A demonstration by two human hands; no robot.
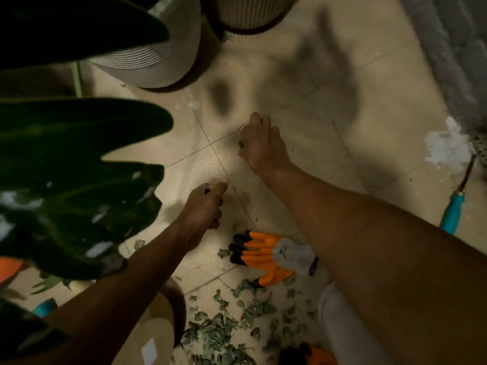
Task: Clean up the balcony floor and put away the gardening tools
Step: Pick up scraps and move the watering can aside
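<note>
My left hand (208, 204) is curled into a fist low over the beige floor tiles (316, 143), with small dark leaf bits showing at its thumb and under its little finger. My right hand (261, 140) reaches further out with fingertips down on the tiles, and a small leaf scrap (240, 144) is pinched at its thumb side. Several dry green leaf scraps (218, 325) lie scattered near the bottom. An orange and grey garden glove (271, 254) lies flat between my forearms. A teal-handled tool (452, 214) lies at the right.
Two ribbed plant pots (158, 59) (250, 14) stand at the back. Large dark leaves (73, 180) hang over the left side. A brown cardboard box (155, 325) sits at the bottom left, a second orange glove (311, 354) at the bottom edge. White paint stains (445, 148) mark the right.
</note>
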